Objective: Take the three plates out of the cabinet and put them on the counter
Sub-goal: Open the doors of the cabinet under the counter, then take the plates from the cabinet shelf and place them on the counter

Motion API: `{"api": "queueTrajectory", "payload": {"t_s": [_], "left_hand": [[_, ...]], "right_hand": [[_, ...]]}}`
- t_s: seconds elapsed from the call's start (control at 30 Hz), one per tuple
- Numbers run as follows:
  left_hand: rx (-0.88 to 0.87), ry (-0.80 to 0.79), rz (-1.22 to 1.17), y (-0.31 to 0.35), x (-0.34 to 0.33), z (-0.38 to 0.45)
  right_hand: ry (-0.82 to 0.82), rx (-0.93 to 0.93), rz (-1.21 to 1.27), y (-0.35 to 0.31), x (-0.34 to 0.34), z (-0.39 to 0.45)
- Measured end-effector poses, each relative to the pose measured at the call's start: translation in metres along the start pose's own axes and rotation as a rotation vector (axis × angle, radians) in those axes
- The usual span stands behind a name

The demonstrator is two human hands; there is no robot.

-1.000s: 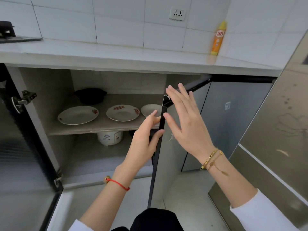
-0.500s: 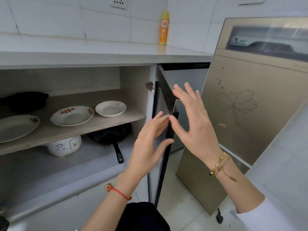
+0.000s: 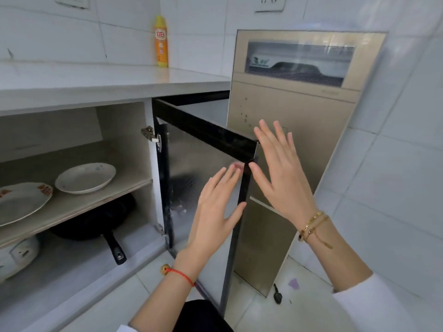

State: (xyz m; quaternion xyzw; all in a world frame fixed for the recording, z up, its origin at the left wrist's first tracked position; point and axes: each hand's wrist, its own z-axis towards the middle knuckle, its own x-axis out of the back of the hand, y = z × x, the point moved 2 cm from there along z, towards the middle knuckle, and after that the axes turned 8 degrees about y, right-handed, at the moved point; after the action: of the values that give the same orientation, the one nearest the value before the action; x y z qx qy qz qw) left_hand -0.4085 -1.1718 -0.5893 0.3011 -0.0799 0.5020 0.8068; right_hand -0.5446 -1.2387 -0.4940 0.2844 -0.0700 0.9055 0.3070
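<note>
From the head camera, looking down and to the right, two plates show on the upper shelf [image 3: 79,202] of the open cabinet [image 3: 122,130], well to the left of both hands: a small white plate [image 3: 85,177] near the shelf's right end, and just left of it a larger plate with red marks [image 3: 21,202], cut off by the frame edge; whether the two rims touch is not clear. A third plate is not in view. The counter [image 3: 96,85] runs above the cabinet, with a yellow bottle [image 3: 161,41] standing at its back by the tiled wall. Both hands are at the free edge of the black-framed cabinet door [image 3: 203,178], which stands swung out toward the camera. The left hand [image 3: 213,212] lies on the door's inner side with fingers straight and spread, its thumb at the black vertical frame; it grips nothing. The right hand [image 3: 280,173] is on the outer side, fingers straight and fanned upward, thumb tip at the frame near the top corner; it too holds nothing. Below the shelf lie a black frying pan [image 3: 100,221] and a white rice cooker [image 3: 16,255]. A gold-coloured appliance [image 3: 299,116] stands right of the door, behind the right hand.
</note>
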Motion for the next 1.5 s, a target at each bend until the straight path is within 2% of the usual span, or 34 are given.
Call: {"api": "queueTrajectory", "payload": {"t_s": [0.27,0.47,0.97,1.2,1.37,1.5], "left_hand": [[0.068,-0.165,0.078,-0.003,-0.043,0.029],[0.114,-0.219,0.085,0.0,-0.059,0.041],[0.077,-0.231,0.082,-0.011,-0.04,0.037],[0.155,-0.193,0.096,-0.022,0.002,0.029],[0.229,-0.1,0.127,-0.039,0.071,0.016],[0.32,-0.016,0.236,-0.054,0.138,-0.006]], "right_hand": [[-0.066,-0.062,-0.181,0.05,-0.013,0.008],[-0.085,-0.074,-0.221,0.064,-0.021,0.012],[-0.124,-0.08,-0.043,0.048,-0.001,0.017],[-0.079,0.075,-0.081,0.009,0.008,0.034],[-0.08,0.151,0.15,-0.048,-0.009,0.047],[-0.117,0.135,0.37,-0.098,-0.03,0.054]]}}
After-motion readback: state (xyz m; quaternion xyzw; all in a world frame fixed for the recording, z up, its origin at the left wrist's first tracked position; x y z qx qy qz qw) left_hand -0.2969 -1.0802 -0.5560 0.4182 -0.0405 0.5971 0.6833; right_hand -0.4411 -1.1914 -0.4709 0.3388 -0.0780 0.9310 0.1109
